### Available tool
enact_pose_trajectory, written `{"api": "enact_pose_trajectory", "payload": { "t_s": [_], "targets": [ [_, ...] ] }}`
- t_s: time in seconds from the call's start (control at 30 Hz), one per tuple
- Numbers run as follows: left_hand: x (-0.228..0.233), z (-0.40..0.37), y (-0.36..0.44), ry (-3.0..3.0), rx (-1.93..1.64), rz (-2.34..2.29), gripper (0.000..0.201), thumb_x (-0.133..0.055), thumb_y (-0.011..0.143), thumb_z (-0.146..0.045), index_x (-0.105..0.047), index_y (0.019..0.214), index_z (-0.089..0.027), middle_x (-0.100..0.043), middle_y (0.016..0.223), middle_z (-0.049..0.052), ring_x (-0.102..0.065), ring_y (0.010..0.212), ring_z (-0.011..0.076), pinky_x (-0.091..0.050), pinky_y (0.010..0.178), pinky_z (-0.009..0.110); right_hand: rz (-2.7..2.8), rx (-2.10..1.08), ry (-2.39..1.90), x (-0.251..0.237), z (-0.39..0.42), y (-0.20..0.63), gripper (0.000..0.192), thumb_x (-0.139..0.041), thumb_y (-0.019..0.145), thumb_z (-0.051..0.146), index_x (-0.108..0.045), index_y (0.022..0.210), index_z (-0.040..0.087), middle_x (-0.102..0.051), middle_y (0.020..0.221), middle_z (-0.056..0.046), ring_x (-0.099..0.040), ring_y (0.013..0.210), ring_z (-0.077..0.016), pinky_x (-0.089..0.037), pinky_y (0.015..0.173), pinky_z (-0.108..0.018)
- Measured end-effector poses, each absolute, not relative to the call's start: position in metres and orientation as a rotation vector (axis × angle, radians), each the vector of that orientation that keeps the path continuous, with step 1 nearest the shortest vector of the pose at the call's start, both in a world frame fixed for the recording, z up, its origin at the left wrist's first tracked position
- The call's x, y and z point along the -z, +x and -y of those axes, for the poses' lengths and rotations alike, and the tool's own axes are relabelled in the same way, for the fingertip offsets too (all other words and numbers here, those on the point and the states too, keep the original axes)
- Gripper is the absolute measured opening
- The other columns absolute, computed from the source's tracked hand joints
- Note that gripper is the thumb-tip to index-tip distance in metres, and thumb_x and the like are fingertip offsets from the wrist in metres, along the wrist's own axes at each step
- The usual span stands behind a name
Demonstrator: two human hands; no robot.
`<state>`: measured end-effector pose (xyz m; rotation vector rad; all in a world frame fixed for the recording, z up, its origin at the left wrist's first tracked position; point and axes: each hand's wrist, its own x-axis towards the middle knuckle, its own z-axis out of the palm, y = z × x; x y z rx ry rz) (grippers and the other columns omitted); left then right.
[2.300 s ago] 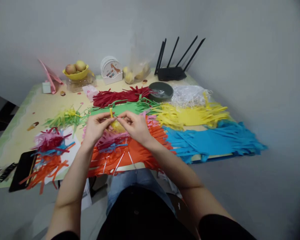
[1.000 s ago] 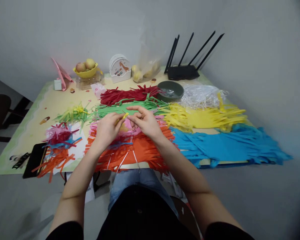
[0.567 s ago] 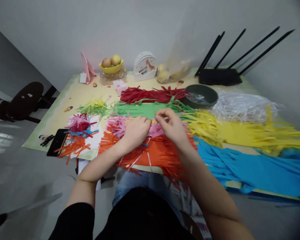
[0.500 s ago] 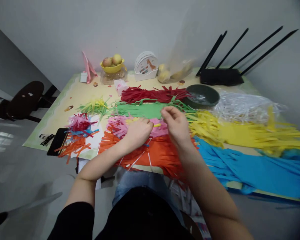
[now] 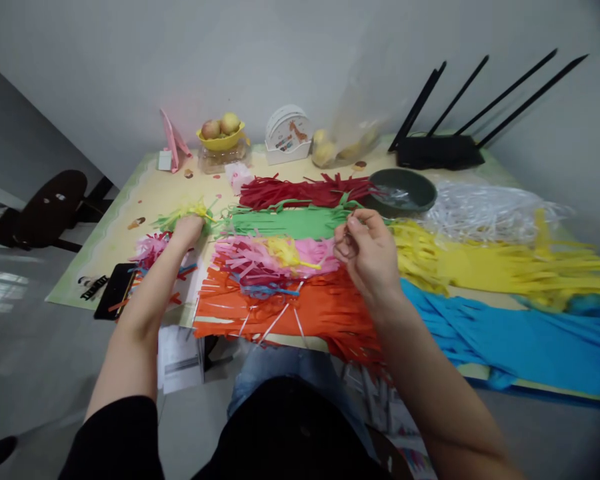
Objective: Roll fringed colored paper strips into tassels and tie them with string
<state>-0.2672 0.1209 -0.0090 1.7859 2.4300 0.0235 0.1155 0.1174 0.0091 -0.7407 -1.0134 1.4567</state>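
Observation:
My left hand (image 5: 189,230) reaches down onto a small bunch of yellow and green paper strips (image 5: 183,212); its fingertips are hidden, so its grip is unclear. My right hand (image 5: 367,250) is held over the right end of the pink fringed paper, its fingers curled together in a pinch. What they hold, if anything, is too small to make out. Between the hands a yellow tassel (image 5: 283,252) lies on pink fringe (image 5: 250,252), with dark red and blue strips (image 5: 260,290) below. Orange fringed paper (image 5: 275,313) with white strings is nearest my body.
Green (image 5: 285,221) and red (image 5: 305,192) fringed papers lie farther back. Yellow (image 5: 470,267) and blue (image 5: 510,333) ones spread rightward. A dark bowl (image 5: 405,190), clear plastic strands (image 5: 490,213) and a router (image 5: 437,152) stand behind. A phone (image 5: 114,293) lies at the left edge.
My left hand has moved left from the yellow tassel on the pink fringe to the yellow-green bunch, uncovering the tassel. My right hand has shifted slightly right.

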Motion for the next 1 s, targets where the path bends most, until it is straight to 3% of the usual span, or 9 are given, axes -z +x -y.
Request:
{"api": "enact_pose_trajectory", "payload": {
  "t_s": [0.07,0.2,0.4,0.6,0.67,0.8,1.0],
  "targets": [
    [0.02,-0.117,-0.276,1.776,-0.063,-2.434,0.021,-0.063,0.094,-0.03,-0.069,0.103,-0.012,-0.069,0.112,0.011,-0.063,0.108,0.0241,-0.047,0.1,0.045,1.021,-1.478,-0.74,-0.009,-0.117,0.114,0.046,-0.081,0.071,0.05,-0.046,0.092,0.026,-0.056,0.058,0.008,-0.037,0.04,-0.0061,-0.024,0.038,-0.019],
    [0.015,-0.122,-0.293,1.708,-0.307,-2.495,0.02,-0.061,0.087,-0.018,-0.074,0.099,-0.008,-0.072,0.109,0.017,-0.063,0.106,0.028,-0.044,0.093,0.037,1.059,-1.477,-0.744,-0.01,-0.119,0.116,0.047,-0.079,0.072,0.052,-0.045,0.093,0.027,-0.056,0.06,0.009,-0.036,0.039,-0.0056,-0.026,0.038,-0.019],
    [-0.032,-0.119,-0.332,1.482,-0.829,-2.537,0.032,-0.062,0.086,-0.027,-0.074,0.108,-0.007,-0.075,0.092,0.008,-0.058,0.075,0.016,-0.043,0.07,0.026,1.081,-1.46,-0.744,-0.009,-0.12,0.115,0.048,-0.078,0.073,0.053,-0.044,0.093,0.027,-0.055,0.06,0.009,-0.036,0.039,-0.0053,-0.024,0.038,-0.019],
    [-0.086,-0.099,-0.336,1.399,-1.635,-2.323,0.044,-0.053,0.098,-0.042,-0.065,0.127,-0.011,-0.074,0.107,0.003,-0.044,0.064,0.0052,-0.038,0.062,0.019,1.097,-1.467,-0.729,-0.009,-0.119,0.11,0.046,-0.079,0.072,0.052,-0.047,0.094,0.027,-0.053,0.059,0.009,-0.033,0.04,-0.0054,-0.026,0.039,-0.019],
    [-0.1,-0.094,-0.326,1.515,-1.65,-2.209,0.042,-0.064,0.092,-0.042,-0.071,0.121,-0.012,-0.075,0.098,0.001,-0.045,0.066,0.0057,-0.041,0.068,0.02,1.161,-1.451,-0.725,-0.008,-0.12,0.108,0.046,-0.077,0.074,0.055,-0.047,0.093,0.027,-0.047,0.058,0.01,-0.032,0.042,-0.0062,-0.027,0.04,-0.02],
    [-0.113,-0.09,-0.293,1.612,-1.389,-2.509,0.03,-0.075,0.081,-0.026,-0.079,0.106,-0.01,-0.072,0.076,0.0,-0.044,0.066,0.0085,-0.045,0.08,0.026,1.309,-1.363,-0.715,-0.004,-0.121,0.104,0.044,-0.07,0.079,0.062,-0.05,0.095,0.026,-0.037,0.062,0.009,-0.03,0.048,-0.0079,-0.027,0.043,-0.022],
    [-0.102,-0.088,-0.197,1.618,-1.477,-1.665,0.029,-0.078,0.076,-0.036,-0.082,0.097,-0.018,-0.078,0.093,0.006,-0.06,0.075,0.0139,-0.048,0.074,0.027,1.528,-1.203,-0.78,-0.019,-0.113,0.088,0.037,-0.067,0.083,0.054,-0.058,0.099,0.022,-0.047,0.074,0.003,-0.041,0.06,-0.0103,-0.034,0.054,-0.024]
  ]
}}
